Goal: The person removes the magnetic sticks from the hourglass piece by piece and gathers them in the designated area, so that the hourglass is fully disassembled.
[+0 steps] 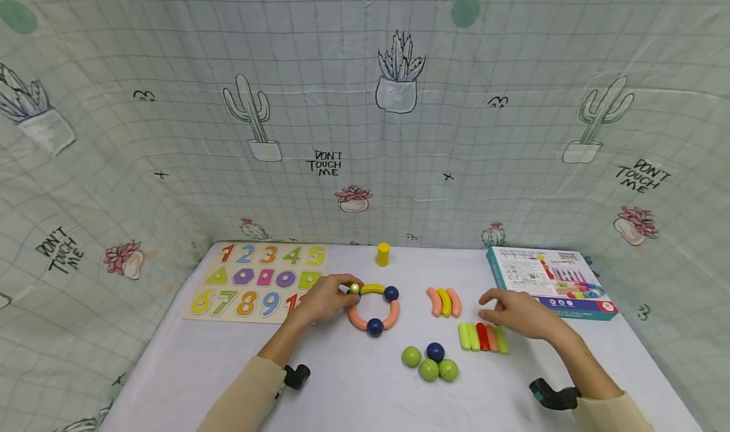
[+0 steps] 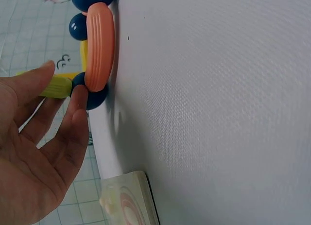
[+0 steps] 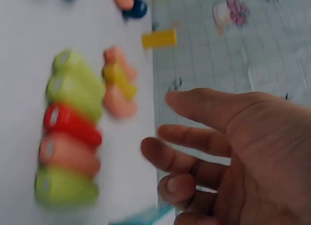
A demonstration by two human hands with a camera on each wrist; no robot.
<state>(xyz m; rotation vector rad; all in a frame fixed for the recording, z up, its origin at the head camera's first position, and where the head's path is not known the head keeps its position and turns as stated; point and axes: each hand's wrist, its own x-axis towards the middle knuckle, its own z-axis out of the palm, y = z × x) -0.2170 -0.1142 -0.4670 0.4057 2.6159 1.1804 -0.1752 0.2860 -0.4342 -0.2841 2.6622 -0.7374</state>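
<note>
A ring [image 1: 373,308] of orange and yellow curved pieces joined by dark blue balls lies at the table's middle. My left hand [image 1: 349,292] is at the ring's upper left, pinching a short yellow-green stick [image 1: 355,287] against it. The left wrist view shows the thumb over that stick [image 2: 56,86] and a fingertip touching a blue ball [image 2: 95,96] below an orange curve [image 2: 99,45]. My right hand [image 1: 490,300] hovers with loose, spread fingers just behind a row of several straight sticks [image 1: 483,337], holding nothing. The blurred right wrist view shows that hand [image 3: 165,132] beside the sticks [image 3: 68,132].
Three curved pieces [image 1: 445,301] lie right of the ring. Green balls and one blue ball [image 1: 430,362] sit nearer me. A yellow cylinder [image 1: 383,254] stands at the back, a number puzzle board [image 1: 256,280] at left, a toy box [image 1: 550,281] at right. Cloth walls enclose the table.
</note>
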